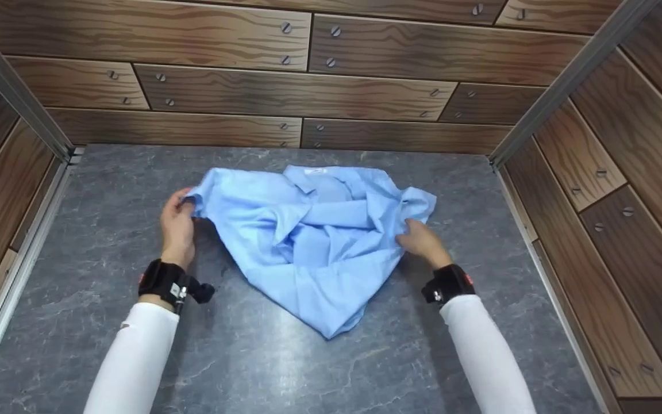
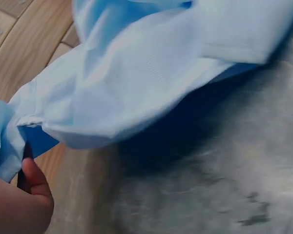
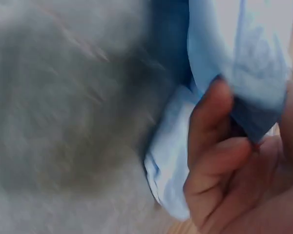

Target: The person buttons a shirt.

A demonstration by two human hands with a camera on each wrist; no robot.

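Note:
A light blue collared shirt (image 1: 331, 247) is bunched between both hands, its collar and white label toward the back wall and a pointed fold toward the front. At its left end my left hand (image 1: 178, 227) grips a sleeve end; in the left wrist view the cloth (image 2: 122, 87) stretches away from the fingers (image 2: 34, 175), raised over the floor. My right hand (image 1: 424, 241) pinches the shirt's right side, with a loose flap of cloth beyond it. Curled fingers (image 3: 210, 122) hold an edge of the fabric (image 3: 254, 58) in the right wrist view, which is partly blurred.
Beneath the shirt lies a grey marbled surface (image 1: 285, 368). Wood-patterned panels (image 1: 222, 89) stand at the back, left and right, with metal rails (image 1: 566, 80) at the corners. Black camera straps (image 1: 161, 280) circle both wrists.

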